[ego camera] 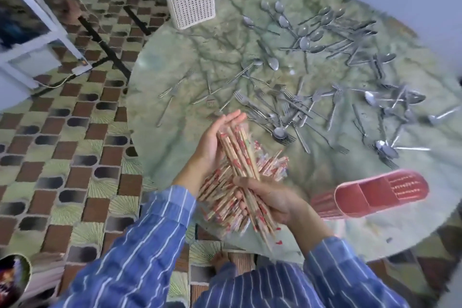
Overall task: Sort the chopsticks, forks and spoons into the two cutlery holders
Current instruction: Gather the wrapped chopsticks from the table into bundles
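Note:
A bundle of wooden chopsticks [243,157] with red marks is held above the near table edge. My right hand [268,201] grips its lower end. My left hand [218,140] is flat against the bundle's upper left side, fingers straight. More wrapped chopsticks [217,197] lie in a pile underneath. Forks [282,105] are scattered over the table's middle, and spoons [307,35] lie at the far side. A white cutlery holder [191,2] stands at the far left edge. A red cutlery holder [370,195] with compartments stands at the near right.
The round green marbled table [175,67] carries everything. More spoons and forks [395,107] lie tangled at the right. Patterned tile floor lies to the left, with a black stand leg [102,42] and a white frame [32,40] there.

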`<state>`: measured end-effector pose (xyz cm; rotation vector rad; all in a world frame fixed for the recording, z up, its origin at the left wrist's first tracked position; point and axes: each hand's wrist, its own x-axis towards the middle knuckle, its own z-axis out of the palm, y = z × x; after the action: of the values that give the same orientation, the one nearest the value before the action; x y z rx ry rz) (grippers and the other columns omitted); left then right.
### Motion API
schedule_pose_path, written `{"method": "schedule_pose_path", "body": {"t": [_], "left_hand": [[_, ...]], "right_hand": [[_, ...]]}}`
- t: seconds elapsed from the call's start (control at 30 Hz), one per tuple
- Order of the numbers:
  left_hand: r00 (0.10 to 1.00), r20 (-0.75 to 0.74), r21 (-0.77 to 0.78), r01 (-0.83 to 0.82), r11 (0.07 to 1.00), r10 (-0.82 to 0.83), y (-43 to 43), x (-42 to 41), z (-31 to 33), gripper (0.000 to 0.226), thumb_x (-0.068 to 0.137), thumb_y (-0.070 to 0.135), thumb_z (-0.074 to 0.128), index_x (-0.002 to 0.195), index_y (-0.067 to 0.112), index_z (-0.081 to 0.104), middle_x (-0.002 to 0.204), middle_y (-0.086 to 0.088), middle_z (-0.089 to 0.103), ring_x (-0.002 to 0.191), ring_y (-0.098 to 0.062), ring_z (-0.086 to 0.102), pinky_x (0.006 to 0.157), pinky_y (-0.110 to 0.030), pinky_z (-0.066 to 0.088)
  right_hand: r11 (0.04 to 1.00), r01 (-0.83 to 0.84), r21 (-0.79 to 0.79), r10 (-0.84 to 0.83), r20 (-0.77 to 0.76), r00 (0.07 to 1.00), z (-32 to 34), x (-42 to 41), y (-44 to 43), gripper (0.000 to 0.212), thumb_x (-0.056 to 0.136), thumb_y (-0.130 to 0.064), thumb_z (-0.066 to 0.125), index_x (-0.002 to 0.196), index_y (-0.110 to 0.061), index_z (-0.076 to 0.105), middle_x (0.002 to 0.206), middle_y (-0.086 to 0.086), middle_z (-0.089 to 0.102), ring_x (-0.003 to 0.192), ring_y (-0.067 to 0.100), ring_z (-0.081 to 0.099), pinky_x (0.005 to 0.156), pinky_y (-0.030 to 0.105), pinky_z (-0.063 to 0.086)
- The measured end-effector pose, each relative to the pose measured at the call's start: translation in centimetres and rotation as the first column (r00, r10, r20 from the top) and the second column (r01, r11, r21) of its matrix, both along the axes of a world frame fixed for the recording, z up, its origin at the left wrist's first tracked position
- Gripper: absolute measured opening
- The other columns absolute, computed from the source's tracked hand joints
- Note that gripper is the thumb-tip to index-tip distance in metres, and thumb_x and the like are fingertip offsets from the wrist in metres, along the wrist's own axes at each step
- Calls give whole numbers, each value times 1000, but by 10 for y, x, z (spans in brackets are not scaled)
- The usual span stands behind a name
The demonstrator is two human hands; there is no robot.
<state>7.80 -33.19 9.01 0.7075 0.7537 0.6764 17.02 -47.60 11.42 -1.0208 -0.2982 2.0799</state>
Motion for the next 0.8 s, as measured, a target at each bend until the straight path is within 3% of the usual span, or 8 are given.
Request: {"method": "schedule_pose_path", "body": {"t": [0.1,0.2,0.3,0.47,0.57,0.63,0.7,0.8], "left_hand": [[999,-38,-133,-6,991,1,-4,5,-1,51,96,49,42,130,14,52,127,-12,62,112,-31,62,95,-44,49],[945,-117,-207,279,938,-306,-9,5,-2,66,84,60,46,124,9,59,113,-15,68,102,-28,66,89,-41,52],[906,-104,-174,389,905,-409,-14,10,-9,51,85,43,54,122,8,58,123,-10,66,118,-24,60,89,-35,52],[924,-114,-117,353,928,-366,-11,23,-12,35,83,24,61,109,2,67,111,-11,71,106,-19,67,80,-30,55],[933,-162,-79,312,947,-321,-4,29,-19,43,79,24,66,113,-3,65,109,-16,70,98,-21,70,74,-30,57],[937,-203,-105,268,958,-284,2,34,-24,48,78,24,70,115,-6,64,111,-24,67,93,-26,69,73,-34,57],[936,-223,-115,251,961,-271,8,38,-26,43,82,18,69,115,-8,62,106,-24,68,85,-26,70,68,-34,57],[913,-213,-113,331,937,-349,15,45,-26,32,82,17,67,107,-3,67,97,-17,72,80,-22,71,65,-31,57]], "right_hand": [[990,141,-3,-139,149,979,-10,-4,-1,32,85,-14,71,108,3,58,86,19,66,62,24,65,58,33,59],[981,192,34,-195,160,968,-11,-1,1,27,82,-12,73,99,5,60,83,20,64,61,24,62,57,33,58],[982,184,45,-189,196,962,-13,6,3,16,84,-11,70,90,1,61,72,13,64,55,20,62,54,30,57],[982,166,88,-188,404,895,-27,15,4,27,81,-20,77,98,-1,66,87,18,72,72,30,69,73,40,59],[996,58,71,-91,693,715,-33,18,4,42,73,-42,80,97,-10,68,87,10,75,80,30,72,80,46,58],[999,34,17,-33,834,551,-36,14,5,53,67,-57,79,93,-13,64,79,4,73,68,23,69,67,39,59],[997,76,18,-46,920,390,-37,7,7,50,71,-54,77,90,-13,57,74,-1,65,58,15,58,49,27,46],[979,163,121,-160,953,256,-37,-6,15,35,77,-41,76,93,-24,50,71,-12,57,57,-1,50,46,12,36]]}}
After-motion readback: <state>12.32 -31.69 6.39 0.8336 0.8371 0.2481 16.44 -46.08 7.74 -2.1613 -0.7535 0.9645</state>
